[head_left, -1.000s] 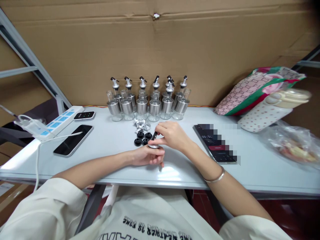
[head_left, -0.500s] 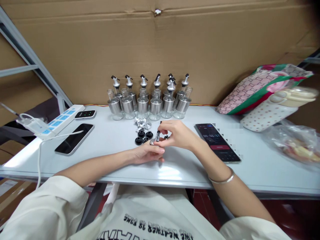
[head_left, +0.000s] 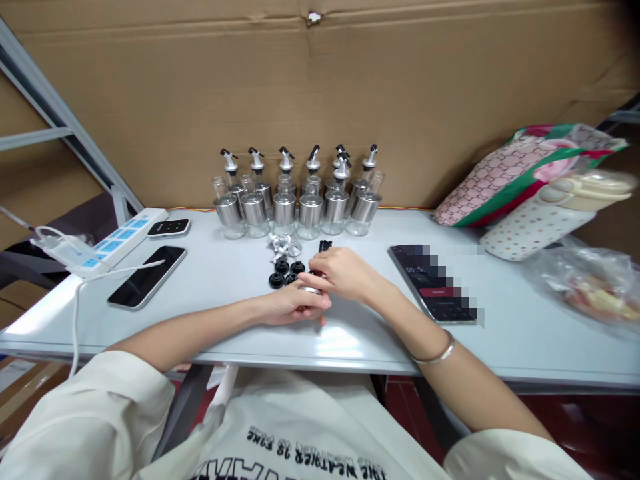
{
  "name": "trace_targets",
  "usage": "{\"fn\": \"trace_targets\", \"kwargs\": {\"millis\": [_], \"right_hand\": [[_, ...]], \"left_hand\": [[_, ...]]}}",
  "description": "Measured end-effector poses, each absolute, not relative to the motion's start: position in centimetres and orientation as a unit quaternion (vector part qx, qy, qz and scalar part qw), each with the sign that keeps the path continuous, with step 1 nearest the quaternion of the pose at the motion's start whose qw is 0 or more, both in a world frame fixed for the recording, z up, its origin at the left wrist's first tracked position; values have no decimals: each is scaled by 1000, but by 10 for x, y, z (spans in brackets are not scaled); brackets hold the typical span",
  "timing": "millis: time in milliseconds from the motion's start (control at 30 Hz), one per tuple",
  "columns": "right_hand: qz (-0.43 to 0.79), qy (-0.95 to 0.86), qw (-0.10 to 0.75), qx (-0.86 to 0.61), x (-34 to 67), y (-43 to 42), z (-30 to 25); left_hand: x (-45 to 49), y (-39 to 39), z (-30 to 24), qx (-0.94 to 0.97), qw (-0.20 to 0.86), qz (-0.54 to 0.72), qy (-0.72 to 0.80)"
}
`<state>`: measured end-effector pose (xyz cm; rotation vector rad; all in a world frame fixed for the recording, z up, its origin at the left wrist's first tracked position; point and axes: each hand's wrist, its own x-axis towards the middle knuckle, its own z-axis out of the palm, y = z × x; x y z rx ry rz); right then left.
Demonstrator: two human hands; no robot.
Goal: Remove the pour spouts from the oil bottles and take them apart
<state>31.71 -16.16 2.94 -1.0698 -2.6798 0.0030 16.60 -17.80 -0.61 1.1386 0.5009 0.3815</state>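
In front of me, my left hand point(head_left: 290, 305) is closed around a silver pour spout point(head_left: 311, 290), of which only a shiny rim shows. My right hand point(head_left: 343, 272) curls over it from above, its fingers pressed on the spout and hiding most of it. Beside my left hand lie several black ribbed stoppers point(head_left: 281, 267), partly covered by the hand. Behind them is a small heap of silver spout parts point(head_left: 284, 247). Small black levers point(head_left: 325, 245) lie just beyond my right hand.
Glass-and-steel bottles point(head_left: 311, 213) stand in rows at the back, several with spouts. To the left are a phone point(head_left: 147, 277), a small device point(head_left: 169, 228) and a power strip point(head_left: 123, 239). A second phone point(head_left: 435, 287), a flask point(head_left: 540, 220) and plastic bags point(head_left: 595, 287) lie right.
My right hand has turned and come down over the spout, which stood visible between its fingertips before. The small black levers behind it now show more. My left hand has stayed nearly in place.
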Motion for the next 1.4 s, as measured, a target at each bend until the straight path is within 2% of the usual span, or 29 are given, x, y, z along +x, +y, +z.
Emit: {"fn": "trace_targets", "kwargs": {"millis": [133,300,633,833,967,1100,1267,1400], "right_hand": [[-73,-924,103,-361,316,-160,26],[-101,-925,108,-350,315,-158,23],[-52,-926,150,-341,317,-154,15],[105,-875,241,-406,314,-154,16],[124,-863,292,-393,316,-150,16],[108,-824,331,-447,336,-138,21],[83,-800,288,-520,368,-120,24],[74,-824,226,-515,376,-112,14]], "left_hand": [[167,-177,-4,508,807,184,239],[165,-175,-9,475,827,180,239],[162,-174,-10,454,838,175,248],[165,-178,-9,638,719,124,246],[166,-179,-12,608,740,149,248],[165,-179,-13,589,753,152,251],[166,-180,-10,550,777,161,260],[168,-180,-7,542,784,162,255]]}}
